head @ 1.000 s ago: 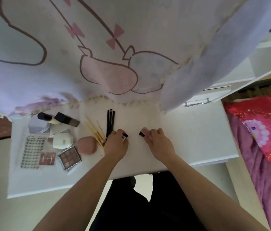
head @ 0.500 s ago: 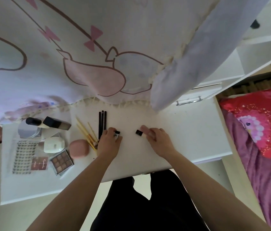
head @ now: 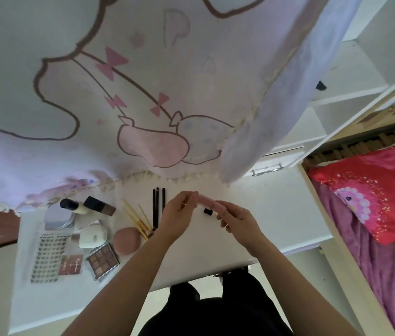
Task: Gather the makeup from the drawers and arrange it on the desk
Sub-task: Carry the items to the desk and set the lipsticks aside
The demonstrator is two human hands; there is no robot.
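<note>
Makeup laid out on white desk [head: 276, 214]; both hands raised over its middle.

Left hand [head: 177, 214] and right hand [head: 237, 219] meeting above desk, fingertips together pinching a small pink tube [head: 206, 201]; second small tube with black cap [head: 209, 212] clamped under right fingers. Just left of hands: three black pencils [head: 157, 207] side by side, then a fan of gold-handled brushes [head: 135, 218]. Farther left: pink sponge [head: 127, 241], eyeshadow palette [head: 103, 260], white compact [head: 93, 236], dark rectangular bottle [head: 99, 206] touching a black-capped bottle [head: 72, 206], round silver case [head: 59, 218], lash sheet [head: 48, 258], small red card [head: 71, 264]. Cartoon-print curtain [head: 143, 93] hanging over far edge of desk. Red pillow [head: 366, 190] on bed at right.
</note>
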